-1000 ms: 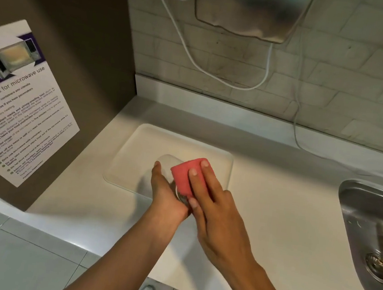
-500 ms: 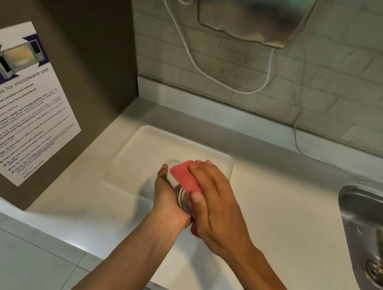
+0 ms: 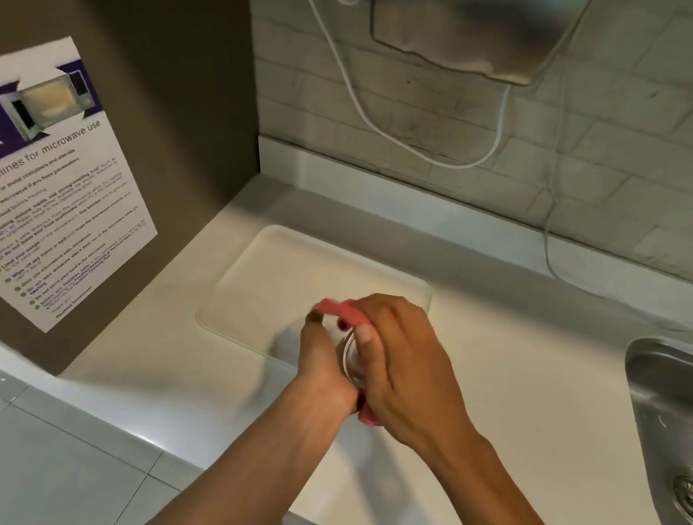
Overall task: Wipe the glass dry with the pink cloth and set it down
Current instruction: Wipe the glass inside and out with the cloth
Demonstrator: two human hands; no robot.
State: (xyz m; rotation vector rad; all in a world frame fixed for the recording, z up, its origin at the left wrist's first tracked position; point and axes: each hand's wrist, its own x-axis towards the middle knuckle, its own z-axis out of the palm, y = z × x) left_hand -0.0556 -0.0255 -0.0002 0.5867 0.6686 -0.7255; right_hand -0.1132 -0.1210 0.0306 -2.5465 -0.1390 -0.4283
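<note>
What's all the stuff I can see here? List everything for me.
glass: one, clear, held between both hands over the counter
cloth: one, pink, wrapped over the glass
tray: one, white, on the counter by the corner
counter: one, white
sink: one, steel, right edge
poster: one, white and purple, on the brown left wall
metal box: one, steel, on the brick wall
cable: one, white, hanging below it
left hand: grips the glass
right hand: holds the cloth on the glass
</note>
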